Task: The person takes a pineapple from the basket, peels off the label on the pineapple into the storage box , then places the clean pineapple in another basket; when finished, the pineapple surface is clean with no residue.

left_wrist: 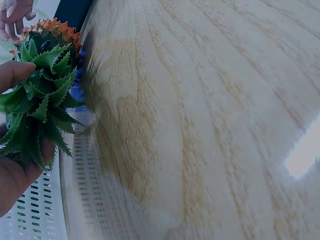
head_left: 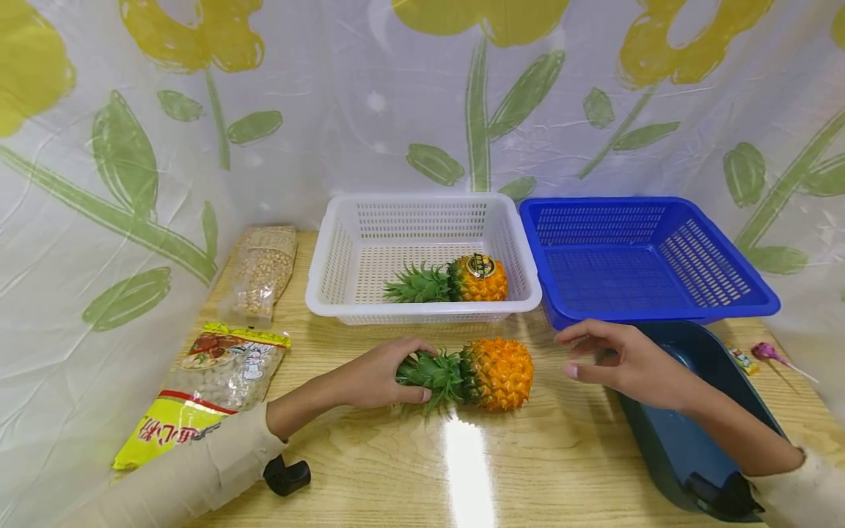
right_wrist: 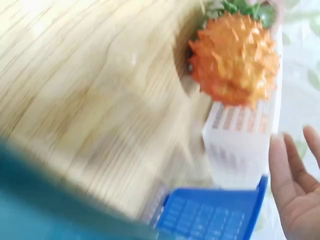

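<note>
In the head view my left hand (head_left: 379,375) grips the green leafy crown of a pineapple (head_left: 499,374) with orange fruit. The fruit lies on its side, at the table in front of the white basket. The left wrist view shows thumb and fingers around the crown (left_wrist: 45,100); the spiky orange body (right_wrist: 235,60) is plain in the right wrist view. My right hand (head_left: 637,364) hovers apart from the fruit, over the near-left rim of the dark teal basin, fingers loosely bent and holding nothing. Another pineapple (head_left: 491,287), bearing a black-and-gold sticker, lies inside the white basket.
Behind stand the white basket (head_left: 422,309) and a blue basket (head_left: 660,314). A dark teal basin (head_left: 700,447) sits at right, beside a lollipop (head_left: 766,352) and small wrapped candy (head_left: 744,361). At left lie a yellow-printed bag (head_left: 211,389) and a bag of pale beans (head_left: 266,268).
</note>
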Motion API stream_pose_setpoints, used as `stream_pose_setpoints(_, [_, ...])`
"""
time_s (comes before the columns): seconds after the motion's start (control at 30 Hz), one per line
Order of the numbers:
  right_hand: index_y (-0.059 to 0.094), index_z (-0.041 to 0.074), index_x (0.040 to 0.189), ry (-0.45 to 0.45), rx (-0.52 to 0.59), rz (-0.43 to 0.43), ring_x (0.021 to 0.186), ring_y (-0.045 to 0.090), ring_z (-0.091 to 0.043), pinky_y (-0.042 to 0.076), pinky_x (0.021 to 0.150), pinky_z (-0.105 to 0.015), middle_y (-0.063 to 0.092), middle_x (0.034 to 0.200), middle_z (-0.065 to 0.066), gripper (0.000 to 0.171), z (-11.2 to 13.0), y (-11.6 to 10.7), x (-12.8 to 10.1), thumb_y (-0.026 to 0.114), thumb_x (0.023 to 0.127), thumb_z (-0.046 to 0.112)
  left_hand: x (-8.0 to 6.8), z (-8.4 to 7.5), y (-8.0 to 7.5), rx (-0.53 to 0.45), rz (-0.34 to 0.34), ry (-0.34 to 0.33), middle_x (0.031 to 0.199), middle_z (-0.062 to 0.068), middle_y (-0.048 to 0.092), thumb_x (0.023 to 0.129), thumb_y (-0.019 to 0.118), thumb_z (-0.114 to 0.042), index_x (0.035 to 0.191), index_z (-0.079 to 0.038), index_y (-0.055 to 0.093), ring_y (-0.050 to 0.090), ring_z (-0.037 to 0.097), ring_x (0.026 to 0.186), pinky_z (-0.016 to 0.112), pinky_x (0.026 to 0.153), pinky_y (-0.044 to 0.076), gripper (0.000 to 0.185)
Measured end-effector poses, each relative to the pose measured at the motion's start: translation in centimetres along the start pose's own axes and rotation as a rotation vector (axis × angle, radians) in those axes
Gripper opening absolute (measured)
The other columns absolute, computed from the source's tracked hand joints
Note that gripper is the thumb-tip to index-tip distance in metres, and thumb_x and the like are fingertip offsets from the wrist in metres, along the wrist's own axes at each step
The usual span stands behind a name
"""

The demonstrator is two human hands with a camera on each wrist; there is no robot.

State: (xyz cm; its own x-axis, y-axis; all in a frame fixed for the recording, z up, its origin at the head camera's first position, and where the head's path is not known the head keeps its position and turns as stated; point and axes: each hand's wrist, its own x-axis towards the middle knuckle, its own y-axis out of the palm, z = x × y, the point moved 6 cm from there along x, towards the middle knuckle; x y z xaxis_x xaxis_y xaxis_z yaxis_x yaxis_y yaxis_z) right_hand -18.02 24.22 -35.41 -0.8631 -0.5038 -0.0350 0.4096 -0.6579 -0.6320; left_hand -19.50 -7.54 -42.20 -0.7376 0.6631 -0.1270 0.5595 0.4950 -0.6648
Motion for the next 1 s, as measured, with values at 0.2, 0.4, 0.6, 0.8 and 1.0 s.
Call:
stream_pose_setpoints(0.2, [0.06, 0.021, 0.133, 0.016, 0.032, -0.006, 0.12, 0.061, -0.026, 0.055, 0.094, -0.039, 0.062, 0.134, -0.005, 0.04, 0.7, 1.7, 1.3, 0.071, 0.095, 0.024, 0.1, 0.1, 0.1, -0.004, -0.001, 0.002, 0.143, 0.008, 0.053, 0.09, 0.074, -0.039, 0.139, -0.018, 0.053, 0.053, 0.028, 0.128, 0.05, 0.103, 0.046, 0.058])
stream_pose_setpoints(0.4, [0.057, 0.017, 0.138, 0.008, 0.047, 0.002, 0.129, 0.054, -0.041, 0.049, 0.101, -0.057, 0.059, 0.139, -0.011, 0.049, 1.1, 3.2, 2.3, 0.073, 0.093, 0.027, 0.1, 0.2, 0.1, -0.007, 0.004, -0.007, 0.143, 0.007, 0.053, 0.09, 0.074, -0.039, 0.139, -0.019, 0.053, 0.053, 0.028, 0.129, 0.05, 0.104, 0.045, 0.058])
stream_pose_setpoints(0.6, [0.053, 0.018, 0.143, 0.007, 0.072, 0.021, 0.137, 0.046, -0.046, 0.041, 0.106, -0.065, 0.05, 0.15, -0.014, 0.058, 1.3, 4.7, 3.4, 0.076, 0.091, 0.03, 0.1, 0.2, 0.1, 0.004, 0.004, -0.011, 0.144, 0.007, 0.053, 0.09, 0.074, -0.039, 0.14, -0.019, 0.053, 0.053, 0.029, 0.13, 0.051, 0.105, 0.045, 0.058])
stream_pose_setpoints(0.8, [0.048, 0.022, 0.148, 0.048, 0.097, 0.04, 0.145, 0.033, -0.046, 0.035, 0.106, -0.072, 0.036, 0.16, -0.016, 0.07, 1.2, 6.1, 4.4, 0.079, 0.087, 0.036, 0.1, 0.2, 0.0, 0.002, 0.0, -0.017, 0.137, 0.005, 0.057, 0.089, 0.074, -0.039, 0.139, -0.019, 0.053, 0.057, 0.024, 0.121, 0.047, 0.099, 0.048, 0.057])
stream_pose_setpoints(1.0, [0.044, 0.022, 0.152, 0.102, 0.068, 0.04, 0.152, 0.011, -0.046, 0.027, 0.11, -0.073, 0.024, 0.165, -0.017, 0.088, 1.1, 7.2, 5.2, 0.086, 0.078, 0.043, 0.2, 0.2, -0.1, -0.001, -0.006, -0.025, 0.136, 0.003, 0.057, 0.088, 0.075, -0.039, 0.137, -0.021, 0.054, 0.057, 0.021, 0.118, 0.043, 0.097, 0.049, 0.056])
